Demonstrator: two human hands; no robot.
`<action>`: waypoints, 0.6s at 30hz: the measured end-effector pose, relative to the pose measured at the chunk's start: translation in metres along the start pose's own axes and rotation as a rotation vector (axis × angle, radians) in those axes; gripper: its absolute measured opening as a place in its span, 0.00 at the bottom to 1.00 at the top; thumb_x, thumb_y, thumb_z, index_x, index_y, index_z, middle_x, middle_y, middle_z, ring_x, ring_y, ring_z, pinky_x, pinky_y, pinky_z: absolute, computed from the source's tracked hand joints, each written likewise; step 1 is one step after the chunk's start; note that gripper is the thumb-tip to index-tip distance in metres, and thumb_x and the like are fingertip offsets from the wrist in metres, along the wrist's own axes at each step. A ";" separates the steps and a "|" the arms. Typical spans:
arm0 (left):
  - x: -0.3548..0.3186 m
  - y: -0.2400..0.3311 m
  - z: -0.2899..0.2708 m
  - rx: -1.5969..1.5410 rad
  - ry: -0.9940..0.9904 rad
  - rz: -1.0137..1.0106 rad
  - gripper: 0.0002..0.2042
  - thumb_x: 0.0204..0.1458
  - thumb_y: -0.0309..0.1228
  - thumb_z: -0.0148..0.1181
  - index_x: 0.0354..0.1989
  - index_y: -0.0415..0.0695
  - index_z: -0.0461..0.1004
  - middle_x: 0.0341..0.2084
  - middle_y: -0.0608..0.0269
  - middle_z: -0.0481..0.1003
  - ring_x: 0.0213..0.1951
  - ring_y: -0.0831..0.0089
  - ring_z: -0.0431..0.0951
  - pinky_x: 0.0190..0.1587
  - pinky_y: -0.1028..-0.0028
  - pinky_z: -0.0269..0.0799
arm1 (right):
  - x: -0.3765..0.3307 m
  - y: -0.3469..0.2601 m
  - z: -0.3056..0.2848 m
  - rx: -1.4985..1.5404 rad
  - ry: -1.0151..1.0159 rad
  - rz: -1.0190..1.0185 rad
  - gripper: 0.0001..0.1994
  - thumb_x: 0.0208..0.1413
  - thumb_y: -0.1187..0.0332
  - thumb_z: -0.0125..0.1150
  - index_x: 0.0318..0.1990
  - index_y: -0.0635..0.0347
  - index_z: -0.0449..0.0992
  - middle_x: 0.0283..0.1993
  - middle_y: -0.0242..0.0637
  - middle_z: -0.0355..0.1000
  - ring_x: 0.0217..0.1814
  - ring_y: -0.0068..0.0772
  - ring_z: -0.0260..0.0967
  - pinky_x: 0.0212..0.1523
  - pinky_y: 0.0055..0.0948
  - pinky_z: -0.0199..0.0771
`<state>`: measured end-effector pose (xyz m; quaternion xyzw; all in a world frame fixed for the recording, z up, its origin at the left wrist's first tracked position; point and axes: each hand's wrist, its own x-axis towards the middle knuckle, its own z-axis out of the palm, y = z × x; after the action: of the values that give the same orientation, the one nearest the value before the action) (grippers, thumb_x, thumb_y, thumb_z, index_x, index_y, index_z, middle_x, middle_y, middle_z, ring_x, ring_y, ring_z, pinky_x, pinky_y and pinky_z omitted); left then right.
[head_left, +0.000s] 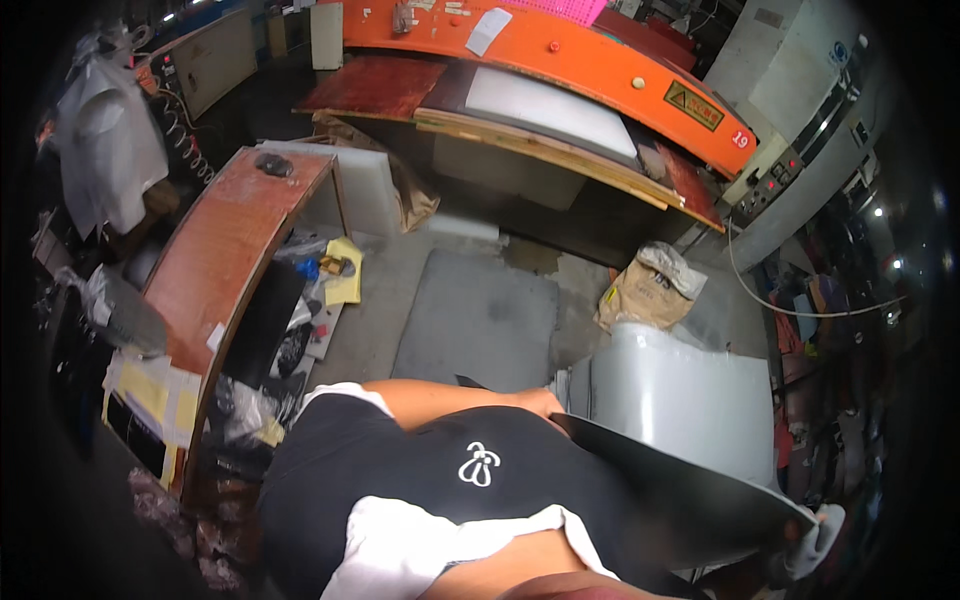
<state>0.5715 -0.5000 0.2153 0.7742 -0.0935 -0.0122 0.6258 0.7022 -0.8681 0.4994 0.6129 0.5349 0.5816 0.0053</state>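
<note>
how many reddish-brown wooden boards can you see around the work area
3: a long curved board on the left, one under the orange machine at top, a strip at its right. Others may be hidden.

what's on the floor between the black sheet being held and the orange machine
In the head view, between the black sheet and the orange machine lie a grey floor mat and a brown paper sack.

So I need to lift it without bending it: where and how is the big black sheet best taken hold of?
Probably at its two long edges, one hand per side. The black sheet is wide, thin and lying roughly flat, so a one-edge grip would likely let it droop. The left hand is at its near-left edge.
</note>
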 end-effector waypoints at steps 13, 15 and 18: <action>-0.067 0.040 -0.235 0.420 0.532 0.025 0.10 0.46 0.39 0.62 0.30 0.46 0.78 0.26 0.60 0.77 0.29 0.62 0.77 0.33 0.70 0.71 | 0.213 -0.089 0.165 0.315 0.306 0.246 0.15 0.59 0.64 0.50 0.29 0.70 0.70 0.23 0.39 0.62 0.24 0.32 0.58 0.24 0.28 0.53; -0.073 0.039 -0.249 0.462 0.577 0.029 0.09 0.45 0.35 0.62 0.31 0.44 0.78 0.26 0.60 0.77 0.29 0.64 0.77 0.34 0.71 0.71 | 0.227 -0.088 0.187 0.332 0.345 0.191 0.12 0.57 0.67 0.51 0.30 0.71 0.71 0.24 0.40 0.62 0.24 0.33 0.58 0.24 0.28 0.54; -0.077 0.038 -0.271 0.422 0.622 0.012 0.08 0.46 0.34 0.62 0.30 0.43 0.78 0.25 0.59 0.76 0.28 0.63 0.76 0.33 0.71 0.71 | 0.258 -0.076 0.223 0.263 0.449 -0.038 0.08 0.55 0.73 0.54 0.32 0.72 0.71 0.26 0.44 0.63 0.25 0.36 0.60 0.24 0.29 0.56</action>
<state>0.5280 -0.2337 0.3030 0.8522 0.0962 0.2468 0.4512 0.7490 -0.5273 0.5615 0.4536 0.6051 0.6283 -0.1827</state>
